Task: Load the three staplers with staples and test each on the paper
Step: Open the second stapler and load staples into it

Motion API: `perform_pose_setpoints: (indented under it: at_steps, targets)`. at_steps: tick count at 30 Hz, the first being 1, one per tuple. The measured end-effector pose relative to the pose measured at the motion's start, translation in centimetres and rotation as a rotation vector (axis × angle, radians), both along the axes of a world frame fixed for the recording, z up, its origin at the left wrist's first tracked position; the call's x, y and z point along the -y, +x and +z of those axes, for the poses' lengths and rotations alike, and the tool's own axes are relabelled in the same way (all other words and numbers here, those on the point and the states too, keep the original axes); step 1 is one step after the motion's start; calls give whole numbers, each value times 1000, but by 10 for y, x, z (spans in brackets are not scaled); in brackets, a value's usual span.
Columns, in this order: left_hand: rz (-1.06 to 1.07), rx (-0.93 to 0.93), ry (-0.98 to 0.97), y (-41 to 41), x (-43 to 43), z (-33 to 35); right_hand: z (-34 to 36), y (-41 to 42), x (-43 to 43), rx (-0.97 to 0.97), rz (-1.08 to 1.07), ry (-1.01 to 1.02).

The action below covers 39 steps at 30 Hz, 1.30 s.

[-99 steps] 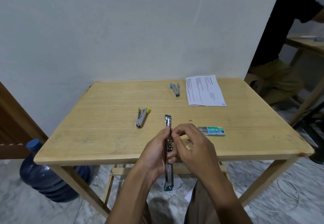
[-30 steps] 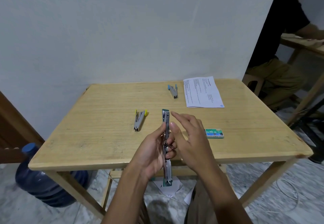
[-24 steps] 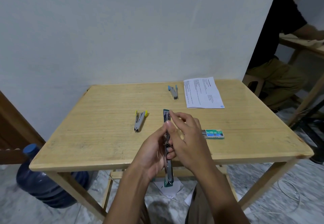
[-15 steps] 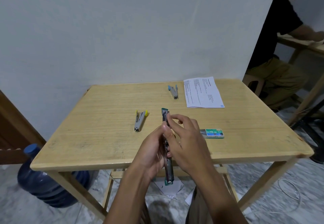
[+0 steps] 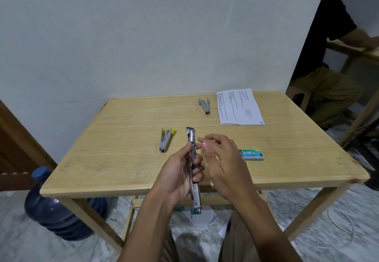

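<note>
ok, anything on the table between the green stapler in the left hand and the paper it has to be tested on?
Nothing visible. The green stapler is in the left hand, and the tabletop between it and the paper is bare. The blue stapler lies left of the paper, the staple box to the right, both off the path.

Both forearms are bare, without sleeves, watch or rings; brownish trousers [image 5: 235,241] cover the legs.

Two staplers [image 5: 166,140] [image 5: 204,106] on table [image 5: 114,163]; paper [image 5: 239,107] far right; staple box [image 5: 252,154] near right.
</note>
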<state>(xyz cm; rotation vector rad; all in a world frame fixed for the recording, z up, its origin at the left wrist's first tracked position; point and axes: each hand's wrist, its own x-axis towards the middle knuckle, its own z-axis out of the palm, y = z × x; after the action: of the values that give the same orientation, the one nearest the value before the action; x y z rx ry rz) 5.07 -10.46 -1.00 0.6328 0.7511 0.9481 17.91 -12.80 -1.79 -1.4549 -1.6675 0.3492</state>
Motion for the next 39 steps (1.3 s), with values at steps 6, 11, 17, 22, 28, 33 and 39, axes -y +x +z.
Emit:
perform_pose_setpoints:
  at_steps: [6, 11, 17, 22, 28, 33, 39]
  targets:
    - [-20, 13, -18, 0, 0, -2, -7, -1, 3, 79, 40, -32]
    - [-1, -35, 10, 1, 2, -2, -7, -5, 2, -41, 76, -73]
    - [33, -113, 64, -1, 1, -1, -9, -11, 2, -242, 121, -115]
    - [44, -101, 46, -1, 1, -3, -10, -8, 5, -130, 117, -99]
    - [67, -141, 41, 0, -1, -3, -7, -11, 2, -503, 94, -144]
    - [149, -655, 297, 6, -3, 11, 3, -17, -18, -1474, 26, -432]
    - [14, -1463, 775, 14, -10, 23, 19, -36, -28, -2019, 40, -660]
